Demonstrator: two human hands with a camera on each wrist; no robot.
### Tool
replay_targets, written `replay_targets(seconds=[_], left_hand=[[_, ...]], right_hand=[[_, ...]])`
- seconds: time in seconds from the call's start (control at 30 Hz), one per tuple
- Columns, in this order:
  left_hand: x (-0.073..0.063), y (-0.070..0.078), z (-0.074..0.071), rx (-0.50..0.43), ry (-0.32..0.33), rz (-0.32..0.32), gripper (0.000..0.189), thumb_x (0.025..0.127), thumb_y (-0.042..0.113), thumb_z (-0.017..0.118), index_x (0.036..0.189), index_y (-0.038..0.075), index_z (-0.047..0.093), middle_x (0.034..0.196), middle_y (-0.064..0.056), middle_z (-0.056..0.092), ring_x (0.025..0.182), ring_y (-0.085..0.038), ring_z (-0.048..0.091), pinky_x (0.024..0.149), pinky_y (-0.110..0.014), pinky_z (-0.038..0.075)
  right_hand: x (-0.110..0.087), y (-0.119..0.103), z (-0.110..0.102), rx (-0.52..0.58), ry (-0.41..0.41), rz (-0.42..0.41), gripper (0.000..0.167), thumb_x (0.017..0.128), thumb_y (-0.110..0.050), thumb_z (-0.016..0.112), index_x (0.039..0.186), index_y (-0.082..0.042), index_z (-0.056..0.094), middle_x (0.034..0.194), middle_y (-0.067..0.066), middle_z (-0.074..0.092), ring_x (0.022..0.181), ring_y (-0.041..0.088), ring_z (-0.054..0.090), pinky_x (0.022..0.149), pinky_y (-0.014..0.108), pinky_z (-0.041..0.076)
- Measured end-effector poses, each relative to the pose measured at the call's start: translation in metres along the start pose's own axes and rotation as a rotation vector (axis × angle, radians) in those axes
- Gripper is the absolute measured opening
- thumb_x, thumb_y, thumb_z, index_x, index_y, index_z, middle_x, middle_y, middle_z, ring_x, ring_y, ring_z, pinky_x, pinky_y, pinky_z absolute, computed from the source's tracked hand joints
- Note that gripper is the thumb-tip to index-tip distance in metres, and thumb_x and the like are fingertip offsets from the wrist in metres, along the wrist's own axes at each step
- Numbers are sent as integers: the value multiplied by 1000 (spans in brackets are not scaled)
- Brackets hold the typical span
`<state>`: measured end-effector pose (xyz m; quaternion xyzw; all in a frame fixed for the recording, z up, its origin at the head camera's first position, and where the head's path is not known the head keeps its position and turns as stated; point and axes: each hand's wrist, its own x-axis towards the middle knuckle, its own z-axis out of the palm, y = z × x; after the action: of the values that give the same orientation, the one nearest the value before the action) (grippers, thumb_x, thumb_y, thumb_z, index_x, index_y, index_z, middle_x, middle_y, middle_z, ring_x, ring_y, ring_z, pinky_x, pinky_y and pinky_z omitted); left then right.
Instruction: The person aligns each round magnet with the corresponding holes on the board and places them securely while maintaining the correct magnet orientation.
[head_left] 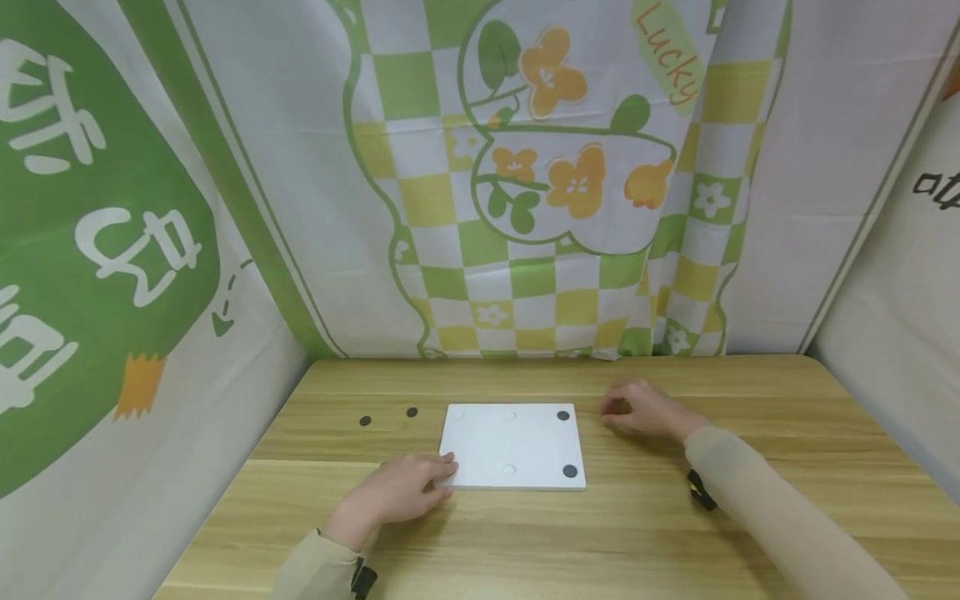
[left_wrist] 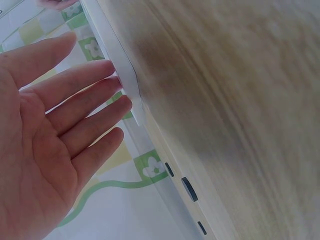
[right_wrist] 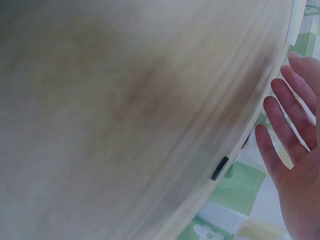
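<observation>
A white rectangular board (head_left: 480, 450) with shallow round recesses lies on the table. Two dark discs, a rear one (head_left: 563, 415) and a front one (head_left: 570, 471), sit at its right end. My left hand (head_left: 401, 490) is at the board's front left corner, fingers extended along its edge; the left wrist view shows the fingertips (left_wrist: 120, 102) right at that edge. My right hand (head_left: 645, 408) hovers right of the board, fingers loosely bent and spread, with nothing visible between them. In the right wrist view, another dark disc (right_wrist: 220, 168) lies beyond its little finger.
Two loose dark discs, one farther left (head_left: 365, 421) and one nearer the board (head_left: 412, 412), lie on the wooden table (head_left: 525, 542). The left wrist view shows several discs, the largest (left_wrist: 189, 189) closest. A patterned curtain (head_left: 540, 292) hangs behind the table; printed cloths flank it.
</observation>
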<state>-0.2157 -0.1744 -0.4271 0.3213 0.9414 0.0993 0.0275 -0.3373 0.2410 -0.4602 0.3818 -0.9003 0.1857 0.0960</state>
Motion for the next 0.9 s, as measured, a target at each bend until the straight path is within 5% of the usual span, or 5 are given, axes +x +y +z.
replay_targets(seconds=[0.9], left_hand=[[-1,1,-2,-11,5,10,39,93,24,59,126,4,60,134,-12,56,121,-31,56,102,-45,46]], right_hand=[[-18,8,-13,2,-79,115,28,85,-26,70,108,-10,70,107,5,69,99,24,64,89,45,53]])
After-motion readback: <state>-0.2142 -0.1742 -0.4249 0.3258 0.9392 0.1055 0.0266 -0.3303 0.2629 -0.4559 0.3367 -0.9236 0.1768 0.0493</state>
